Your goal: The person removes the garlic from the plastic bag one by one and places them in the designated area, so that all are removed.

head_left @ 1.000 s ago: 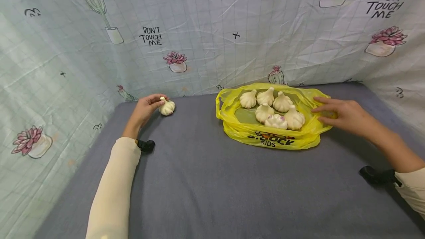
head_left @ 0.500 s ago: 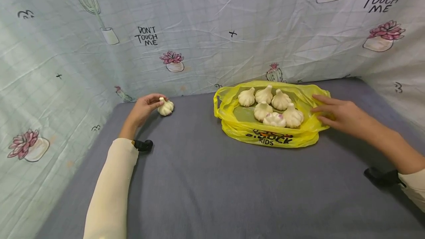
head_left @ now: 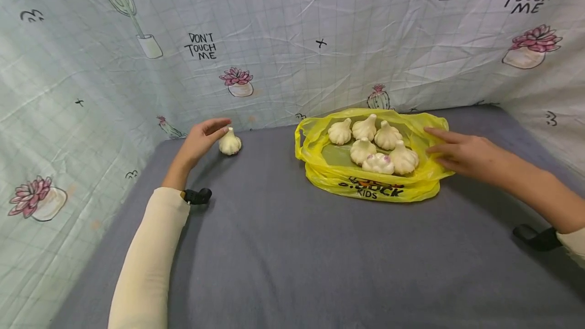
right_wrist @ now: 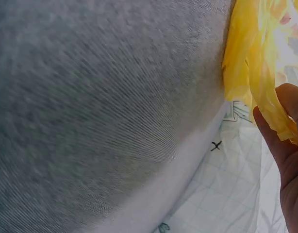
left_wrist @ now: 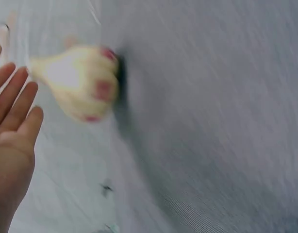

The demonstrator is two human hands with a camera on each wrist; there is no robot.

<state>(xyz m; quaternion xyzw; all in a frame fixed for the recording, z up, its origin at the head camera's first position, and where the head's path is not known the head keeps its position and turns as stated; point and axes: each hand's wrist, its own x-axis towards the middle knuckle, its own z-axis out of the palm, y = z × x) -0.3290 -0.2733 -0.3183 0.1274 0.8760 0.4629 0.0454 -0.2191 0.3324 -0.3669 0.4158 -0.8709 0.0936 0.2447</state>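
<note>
A single garlic bulb [head_left: 230, 143] stands on the grey cloth at the back left, stem up. Just left of it my left hand [head_left: 199, 141] is lifted off, fingers extended; the left wrist view shows the open palm [left_wrist: 13, 150] beside the bulb's stem. Toward the right lies a yellow plastic bag [head_left: 315, 175], its mouth spread wide, with several garlic bulbs [head_left: 364, 128] inside. At the bag's right edge is my right hand [head_left: 480, 159]. In the right wrist view the bag's edge [right_wrist: 265, 92] is pinched between its thumb and fingers.
Grey cloth [head_left: 292, 258] covers the table. A pale curtain [head_left: 274, 29] printed with cacti and lettering closes off the back and sides. A black wrist strap with a camera [head_left: 198, 196] is on the left wrist, another [head_left: 537, 237] on the right.
My left hand has let go of the garlic bulb and risen slightly, leaving it on the cloth. My right hand stays at the bag's edge, its fingers shifted a little inward.
</note>
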